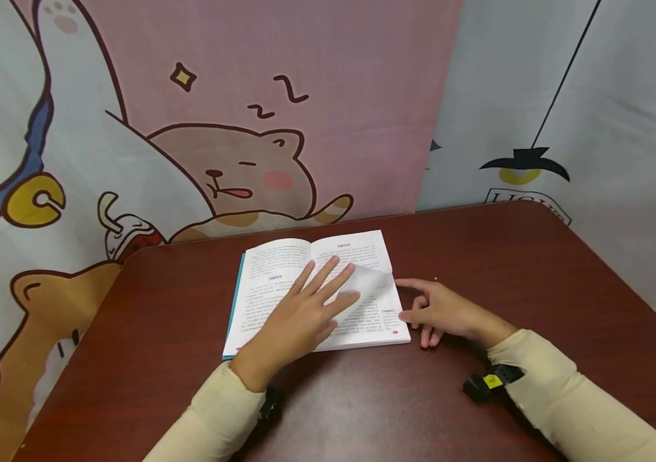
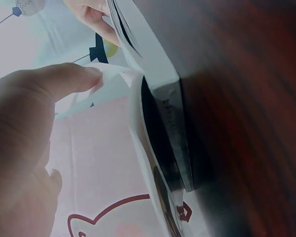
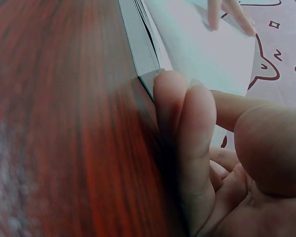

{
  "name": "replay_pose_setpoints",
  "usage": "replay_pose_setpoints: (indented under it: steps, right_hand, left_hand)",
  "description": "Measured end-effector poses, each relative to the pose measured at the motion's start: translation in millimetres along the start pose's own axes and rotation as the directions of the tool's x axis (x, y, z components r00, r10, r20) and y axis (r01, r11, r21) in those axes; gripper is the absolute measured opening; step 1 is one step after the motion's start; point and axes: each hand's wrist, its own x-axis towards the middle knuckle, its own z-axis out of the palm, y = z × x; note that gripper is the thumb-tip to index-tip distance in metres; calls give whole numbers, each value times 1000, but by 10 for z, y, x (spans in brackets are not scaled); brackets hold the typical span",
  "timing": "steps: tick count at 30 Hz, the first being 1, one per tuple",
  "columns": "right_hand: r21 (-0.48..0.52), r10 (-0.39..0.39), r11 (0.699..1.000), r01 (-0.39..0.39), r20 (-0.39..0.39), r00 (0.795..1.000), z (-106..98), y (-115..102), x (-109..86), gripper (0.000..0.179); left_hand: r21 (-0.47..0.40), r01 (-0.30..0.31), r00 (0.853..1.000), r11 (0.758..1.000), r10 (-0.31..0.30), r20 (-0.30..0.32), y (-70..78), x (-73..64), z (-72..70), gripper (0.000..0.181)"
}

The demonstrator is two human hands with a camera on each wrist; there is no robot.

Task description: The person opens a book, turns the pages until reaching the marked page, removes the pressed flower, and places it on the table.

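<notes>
An open book (image 1: 261,289) lies on the reddish-brown tabletop (image 1: 362,401), its pages upward and a strip of blue-green cover showing at its left edge. The left hand (image 1: 299,314) is over the middle of the book, its fingers straight and spread apart. Beside them a thin page (image 1: 369,280) stands partly raised above the right side. The right hand (image 1: 445,310) is at the right edge of the book, with the index finger stretched toward this edge and the other fingers bent; whether they pinch any paper, I cannot tell. Both arms have cream sleeves (image 1: 206,414). Behind the tabletop is a cloth (image 1: 374,96) with cartoon animals, one of them sleeping.
</notes>
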Motion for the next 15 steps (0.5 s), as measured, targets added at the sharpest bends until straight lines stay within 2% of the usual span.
replay_pose_setpoints:
  steps: [7,15]
  right_hand:
    - [10,-4,1000,4,5,1000,-6,11,5,73]
    - [18,-6,1000,6,7,1000,-6,5,4,73]
  left_hand:
    - [-6,3,1000,1000,-3,-2,-8,-3,21,52]
    - [-2,5,1000,1000,-5,-5,-14,-14,29,57]
